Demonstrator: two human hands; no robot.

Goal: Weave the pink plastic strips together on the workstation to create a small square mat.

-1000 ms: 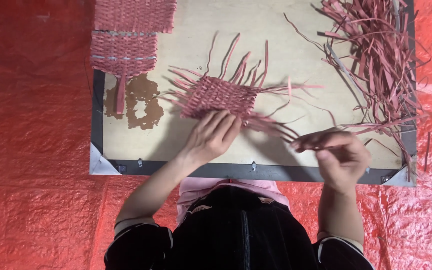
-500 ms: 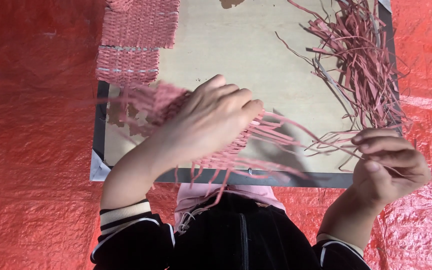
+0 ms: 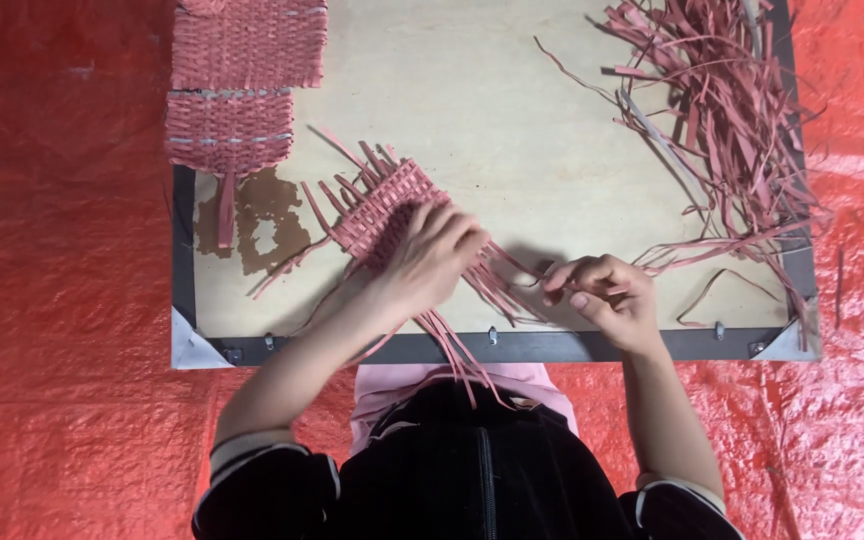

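Your left hand (image 3: pixel 430 255) has come back down flat, fingers spread, onto the half-woven pink mat (image 3: pixel 389 207) now lying skewed at the board's (image 3: pixel 512 150) centre, while your right hand (image 3: pixel 602 297) pinches one loose strip (image 3: pixel 512 268), so weaving appears resumed.

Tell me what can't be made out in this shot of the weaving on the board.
Head view:
- Near corner of the half-woven pink mat: covered by the left hand.
- Right hand: curled fingers hide how it pinches the pink strip.
- Finished woven panels: cut off by the top edge.
- Loose strip pile: tangled, single strips uncountable.
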